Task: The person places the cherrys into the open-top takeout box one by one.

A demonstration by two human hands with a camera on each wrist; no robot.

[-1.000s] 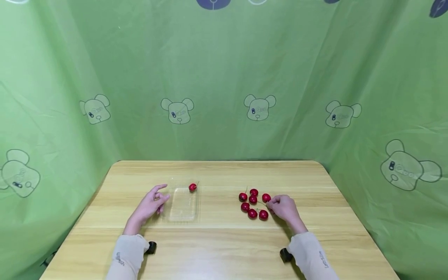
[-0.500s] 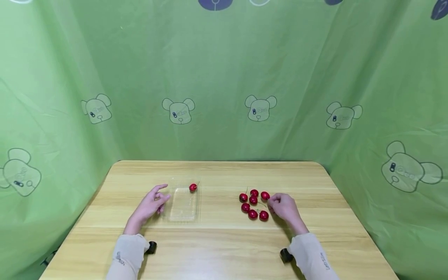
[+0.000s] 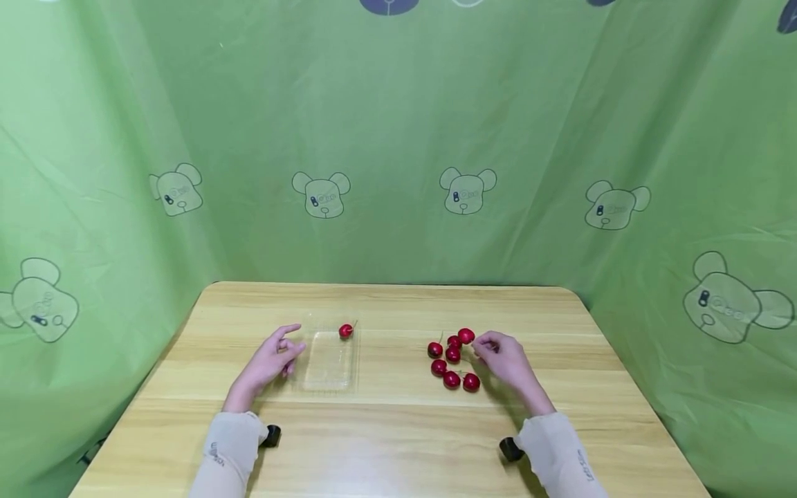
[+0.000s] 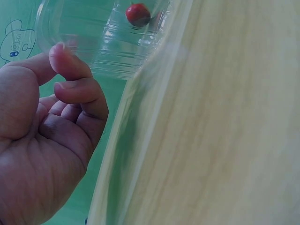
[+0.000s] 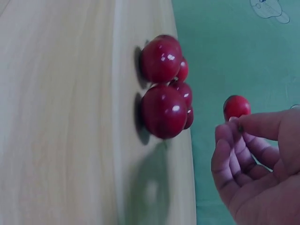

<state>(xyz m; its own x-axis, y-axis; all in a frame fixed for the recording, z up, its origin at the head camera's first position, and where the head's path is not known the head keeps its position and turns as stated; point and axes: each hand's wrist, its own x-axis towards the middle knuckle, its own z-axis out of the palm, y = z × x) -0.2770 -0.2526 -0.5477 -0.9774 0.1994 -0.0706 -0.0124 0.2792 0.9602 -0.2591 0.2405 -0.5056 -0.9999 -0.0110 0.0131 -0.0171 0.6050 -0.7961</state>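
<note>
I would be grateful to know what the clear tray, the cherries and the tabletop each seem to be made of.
Clear tray: probably thin, glossy plastic; it is see-through, with ribbed walls and bright glints.
Cherries: smooth, shiny skins with sharp highlights; real fruit or plastic imitation, I cannot tell.
Tabletop: wood or wood-look laminate, satin, judging by its pale grain and soft sheen.

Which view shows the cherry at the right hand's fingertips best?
Right wrist: the cherry looks large, apart from the other cherries, though the right hand slightly covers its lower edge. Head shows it small, close to the others. Left wrist misses it, showing just one other cherry in the clear container.
</note>
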